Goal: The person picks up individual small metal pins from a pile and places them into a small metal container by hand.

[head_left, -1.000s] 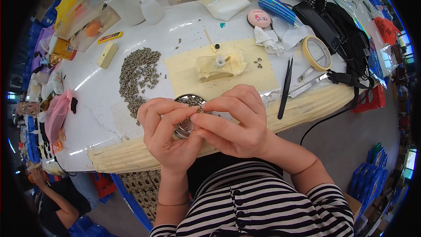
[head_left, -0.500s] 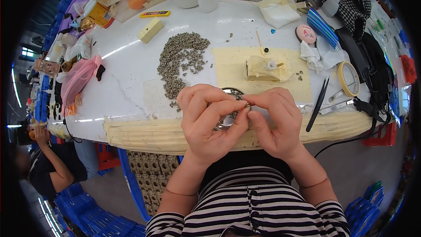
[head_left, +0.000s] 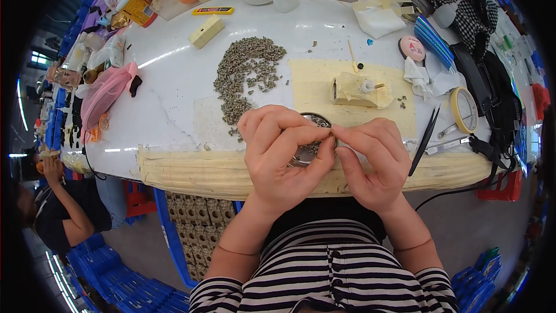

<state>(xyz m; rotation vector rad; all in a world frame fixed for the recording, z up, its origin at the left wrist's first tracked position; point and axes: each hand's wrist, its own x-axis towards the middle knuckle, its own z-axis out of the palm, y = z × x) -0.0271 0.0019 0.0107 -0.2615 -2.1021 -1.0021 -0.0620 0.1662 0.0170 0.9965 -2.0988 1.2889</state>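
Note:
My left hand (head_left: 284, 150) and my right hand (head_left: 373, 159) meet above the front edge of the table. Thumb and fingers of both are pinched around one tiny metal part (head_left: 332, 134), mostly hidden by the fingertips. Just under them sits a round, shiny-rimmed dish (head_left: 325, 120) with small grey parts inside, partly covered by my left hand. Beyond my left hand spreads a curved heap of small grey metal parts (head_left: 234, 72). A tape-wrapped block with a short peg (head_left: 350, 91) stands beyond my right hand on a cream sheet (head_left: 307, 75).
Black tweezers (head_left: 425, 139), a metal blade-like tool (head_left: 447, 145) and a tape roll (head_left: 464, 110) lie at the right. A cream block (head_left: 207, 32) and yellow case (head_left: 213, 11) lie at the far left. Below the padded edge (head_left: 191, 174) is a blue crate (head_left: 174, 237) of metal pieces. Another person sits at left.
The view has shifted slightly, so the table things appear a little farther right. Both hands keep their pinch above the dish, with fingertips still together.

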